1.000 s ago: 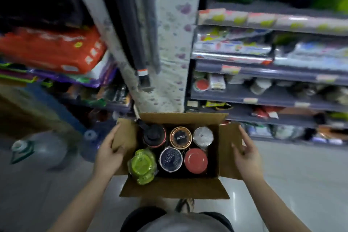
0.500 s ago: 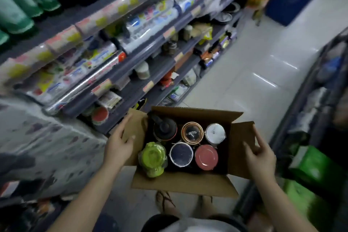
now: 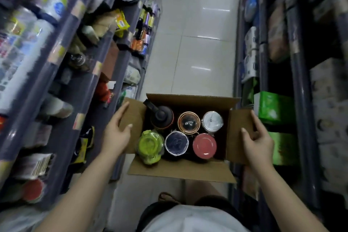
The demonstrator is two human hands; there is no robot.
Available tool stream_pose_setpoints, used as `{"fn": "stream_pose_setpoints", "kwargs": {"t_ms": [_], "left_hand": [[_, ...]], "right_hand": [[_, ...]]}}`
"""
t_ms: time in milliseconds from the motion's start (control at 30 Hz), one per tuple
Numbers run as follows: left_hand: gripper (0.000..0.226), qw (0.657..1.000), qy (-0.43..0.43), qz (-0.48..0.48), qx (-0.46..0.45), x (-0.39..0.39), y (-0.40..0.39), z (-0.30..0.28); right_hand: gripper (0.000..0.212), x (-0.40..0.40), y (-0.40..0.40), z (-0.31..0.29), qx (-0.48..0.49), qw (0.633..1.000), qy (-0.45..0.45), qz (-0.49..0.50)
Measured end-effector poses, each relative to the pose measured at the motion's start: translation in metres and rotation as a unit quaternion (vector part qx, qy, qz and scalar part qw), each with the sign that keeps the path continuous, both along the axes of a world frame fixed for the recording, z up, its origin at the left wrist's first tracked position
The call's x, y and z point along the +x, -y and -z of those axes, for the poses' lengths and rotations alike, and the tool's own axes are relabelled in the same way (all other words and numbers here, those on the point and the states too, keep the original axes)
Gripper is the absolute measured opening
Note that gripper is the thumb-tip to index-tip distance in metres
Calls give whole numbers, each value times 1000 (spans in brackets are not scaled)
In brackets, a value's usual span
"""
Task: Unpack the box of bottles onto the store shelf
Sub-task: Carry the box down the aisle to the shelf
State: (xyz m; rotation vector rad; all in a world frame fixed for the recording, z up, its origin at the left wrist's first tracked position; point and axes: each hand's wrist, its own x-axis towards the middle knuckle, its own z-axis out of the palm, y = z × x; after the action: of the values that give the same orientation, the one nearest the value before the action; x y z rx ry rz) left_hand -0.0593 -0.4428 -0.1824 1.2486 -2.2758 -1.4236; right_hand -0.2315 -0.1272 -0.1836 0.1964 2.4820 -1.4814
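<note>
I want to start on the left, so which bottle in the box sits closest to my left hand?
The lime-green-lidded bottle, front-left corner beside your left hand; the other five sit further right or back.

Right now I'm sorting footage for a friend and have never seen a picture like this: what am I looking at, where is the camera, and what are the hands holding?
There is no machine here. The camera sits on a person's head and looks forward and down with a wide lens, so the store aisle bends at the edges. The two bare arms reaching in from below belong to the wearer. The left hand and the right hand each hold a side flap of an open cardboard box, carried above the tiled floor. Inside stand six bottles seen from the top: a black-lidded one, a copper-rimmed one, a silver one, a lime-green one, a dark blue one and a red one. Stocked shelves run along both sides. No bottle has been taken out yet.
</note>
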Motion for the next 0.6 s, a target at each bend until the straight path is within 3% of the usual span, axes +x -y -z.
{"fn": "stream_pose_setpoints", "kwargs": {"t_ms": [300, 600], "left_hand": [[67, 1000, 6, 14, -20, -136, 35, -18], [68, 999, -4, 42, -22, -291, 112, -14]], "right_hand": [[70, -115, 27, -11, 30, 999, -29, -3], [61, -245, 95, -8, 6, 999, -34, 27]]}}
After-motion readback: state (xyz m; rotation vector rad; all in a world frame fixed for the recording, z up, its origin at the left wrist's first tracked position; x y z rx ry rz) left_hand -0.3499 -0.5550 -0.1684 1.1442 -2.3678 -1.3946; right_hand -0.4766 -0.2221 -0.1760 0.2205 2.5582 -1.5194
